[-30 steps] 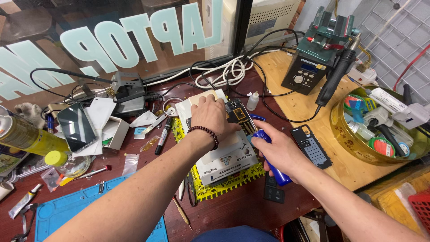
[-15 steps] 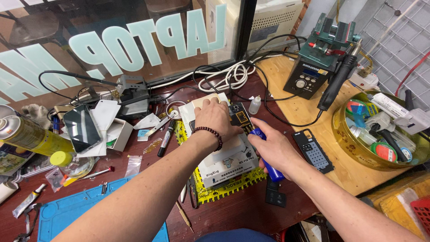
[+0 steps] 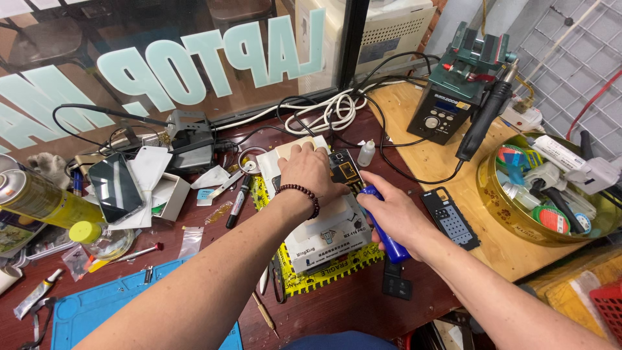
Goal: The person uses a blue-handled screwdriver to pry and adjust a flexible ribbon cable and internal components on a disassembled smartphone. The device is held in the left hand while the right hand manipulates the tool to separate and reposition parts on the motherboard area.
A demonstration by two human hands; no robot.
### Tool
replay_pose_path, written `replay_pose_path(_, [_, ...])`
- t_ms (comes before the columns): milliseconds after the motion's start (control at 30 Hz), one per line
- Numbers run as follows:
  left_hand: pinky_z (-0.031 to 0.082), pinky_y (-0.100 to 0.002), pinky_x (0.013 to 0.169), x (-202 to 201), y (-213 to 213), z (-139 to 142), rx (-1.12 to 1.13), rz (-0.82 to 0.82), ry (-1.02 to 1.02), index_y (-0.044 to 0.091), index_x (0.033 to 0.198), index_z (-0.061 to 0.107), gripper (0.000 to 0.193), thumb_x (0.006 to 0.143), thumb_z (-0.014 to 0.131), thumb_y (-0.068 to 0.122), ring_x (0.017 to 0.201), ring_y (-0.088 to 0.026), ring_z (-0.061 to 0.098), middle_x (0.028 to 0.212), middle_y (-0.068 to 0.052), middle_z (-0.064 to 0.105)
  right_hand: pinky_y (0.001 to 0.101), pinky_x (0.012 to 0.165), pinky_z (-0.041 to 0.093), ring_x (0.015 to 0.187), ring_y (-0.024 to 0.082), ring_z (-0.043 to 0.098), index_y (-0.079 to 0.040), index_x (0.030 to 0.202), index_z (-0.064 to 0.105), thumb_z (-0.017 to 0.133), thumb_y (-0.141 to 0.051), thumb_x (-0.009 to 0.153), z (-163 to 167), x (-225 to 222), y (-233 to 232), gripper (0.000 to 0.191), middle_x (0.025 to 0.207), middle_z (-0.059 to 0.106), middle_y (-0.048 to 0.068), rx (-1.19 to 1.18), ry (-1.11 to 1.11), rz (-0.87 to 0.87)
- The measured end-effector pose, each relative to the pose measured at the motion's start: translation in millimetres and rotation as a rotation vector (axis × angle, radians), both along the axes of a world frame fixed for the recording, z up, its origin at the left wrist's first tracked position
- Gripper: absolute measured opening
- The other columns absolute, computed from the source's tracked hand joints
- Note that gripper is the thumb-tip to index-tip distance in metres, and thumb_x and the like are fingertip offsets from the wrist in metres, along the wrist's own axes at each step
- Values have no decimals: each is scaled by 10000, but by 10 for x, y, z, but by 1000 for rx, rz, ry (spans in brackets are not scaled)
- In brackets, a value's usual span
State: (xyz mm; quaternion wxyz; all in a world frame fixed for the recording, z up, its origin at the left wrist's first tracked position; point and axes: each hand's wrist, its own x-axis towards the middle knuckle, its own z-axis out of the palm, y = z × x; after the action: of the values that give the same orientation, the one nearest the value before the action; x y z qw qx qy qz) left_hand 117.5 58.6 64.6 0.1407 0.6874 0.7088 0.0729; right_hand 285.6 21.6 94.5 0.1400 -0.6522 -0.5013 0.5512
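Left hand [image 3: 310, 170] fingers pressed flat on white heating pad [image 3: 324, 230], right hand [image 3: 389, 210] fingers gripping blue-handled tool [image 3: 383, 234]

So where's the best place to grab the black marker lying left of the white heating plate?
Probably mid-barrel, from above. The marker lies flat on the table, cap end toward the window, with its long sides open. Fingers could close across its narrow width there. The left hand is the nearer one; the right hand already holds a blue tool.

The upper part of the phone board [image 3: 342, 170] is covered by the left hand [image 3: 310, 170]; the blue tool [image 3: 383, 228] is half hidden by the right hand [image 3: 396, 217]; the blue mat [image 3: 97, 311] is cut off by the lower edge
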Motion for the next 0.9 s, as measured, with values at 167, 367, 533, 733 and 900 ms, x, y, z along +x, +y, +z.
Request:
replay_pose_path(167, [437,-584,993,4,9,4,-2,-4,7,63,1197,675,764,657,901,554,1236,-290,510,1228,-102,583,319,411,479,499,149,548,-371,1558,414,569,-315,957,-14,43,-1,622,787,567,66,-3,39,9])
replay_pose_path(367, [447,-559,986,16,-13,18,3,6,-7,68,1178,682,751,647,901,551,1235,-285,515,1218,-99,591,316,411,482,499,145,550,-368,1557,414,568,-309,957,-30,69,-7,623,779,571,59,0,51,19])
replay_pose_path(533, [449,-513,994,-70,-80,30,37,-19,-35,47,1136,678,742,661,888,577,1195,-302,539,1188,-123,607,317,406,477,485,143,545,-354,1539,446,577,-305,947,38,45,-30,609,766,573,52,48,77,22])
replay_pose_path(733, [457,-501,976,-369,-441,-18,180,31,-48,45,1106,674,700,668,877,553,1173,-331,558,1163,-137,636,328,392,487,447,156,558,-376,1510,464,590,-312,917,216,-50,48,610,725,566,44,3,-69,251])
replay_pose_path(900, [499,-511,919,-579,-668,-205,198,206,-188,-6,1246,615,834,644,910,490,1152,-379,582,1199,-201,631,324,372,475,432,160,555,-355,1510,476,579,-298,919,301,-142,123,603,715,558,39,-10,-150,335])
